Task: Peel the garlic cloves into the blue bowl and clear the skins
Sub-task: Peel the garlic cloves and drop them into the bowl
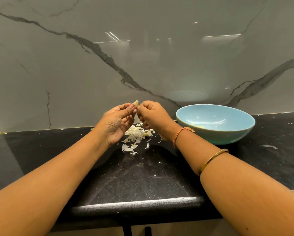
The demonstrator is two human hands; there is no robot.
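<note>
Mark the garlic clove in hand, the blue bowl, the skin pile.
garlic clove (136, 103): head view, exposed upper tip.
blue bowl (228, 136): head view, near outer wall.
skin pile (137, 133): head view, middle of heap.

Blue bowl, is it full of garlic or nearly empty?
Nearly empty. The blue bowl shows a mostly bare inside, with only a few yellowish pieces low at its near side.

No readable text, label or number shows anywhere.
</note>
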